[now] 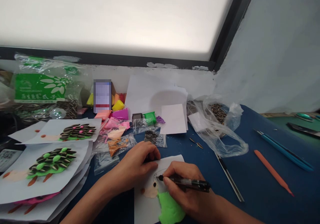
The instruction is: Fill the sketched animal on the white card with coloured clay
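A black pen (190,183) is gripped in my right hand (185,187), its tip touching a white sheet of paper (145,204) near some small drawn lines. On that sheet lie a flattened piece of light green clay (170,207) and a peach clay head (150,191) with a black eye and a brown nose. My left hand (138,164) is curled over the sheet's upper left edge, holding it down. Its thumb lies on the paper, while some fingertips are hidden. The right hand covers part of the green clay.
Finished seed-and-clay hedgehog pictures (50,164) are stacked at left. Clay packets (120,114) and a phone (102,95) stand behind. A plastic bag of sunflower seeds (217,117) sits back right. A craft knife (228,177), an orange clay tool (272,172) and blue tweezers (285,150) lie right.
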The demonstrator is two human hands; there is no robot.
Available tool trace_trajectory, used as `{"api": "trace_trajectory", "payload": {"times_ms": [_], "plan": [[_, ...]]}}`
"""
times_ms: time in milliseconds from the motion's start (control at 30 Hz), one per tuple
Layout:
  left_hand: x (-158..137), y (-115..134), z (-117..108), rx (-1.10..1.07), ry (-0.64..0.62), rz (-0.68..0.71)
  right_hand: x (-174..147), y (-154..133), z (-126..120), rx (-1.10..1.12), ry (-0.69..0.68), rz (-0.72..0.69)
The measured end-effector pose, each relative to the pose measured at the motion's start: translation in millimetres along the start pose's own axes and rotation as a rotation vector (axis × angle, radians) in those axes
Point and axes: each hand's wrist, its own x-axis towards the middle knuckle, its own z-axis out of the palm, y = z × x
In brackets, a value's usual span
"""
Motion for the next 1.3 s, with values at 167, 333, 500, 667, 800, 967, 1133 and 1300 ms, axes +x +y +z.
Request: {"api": "trace_trajectory", "payload": {"times_ms": [167,333,500,667,800,967,1133,1300], "plan": [[-0.5,1.2,-0.5,0.011,-0.008,-0.007,-0.2,0.2,0.6,-0.008,0.015,0.0],[0.2,0.3,-0.6,0.002,-0.003,-0.006,0.4,-0.2,-1.5,-0.019,0.017,-0.001],[0.7,0.3,-0.8,0.009,0.001,0.0,-0.7,-0.6,-0.8,-0.026,0.035,-0.031],[0.5,1.3,-1.3,0.026,0.004,0.01,-0.2,-3.9,-3.3,-0.032,0.04,-0.03],[0.2,1.8,-1.6,0.041,-0.004,0.01,-0.3,-5.1,-3.9,-0.038,0.026,-0.042],[0.0,2.0,-1.2,0.04,-0.003,0.006,-1.2,-3.4,-2.2,-0.038,0.046,-0.039],[-0.1,3.9,-2.1,0.045,-0.004,0.003,-0.4,-4.1,-2.3,-0.041,0.009,-0.007],[0.3,1.4,-1.4,0.037,-0.004,0.007,-0.7,-5.8,-3.3,-0.04,0.004,-0.027]]}}
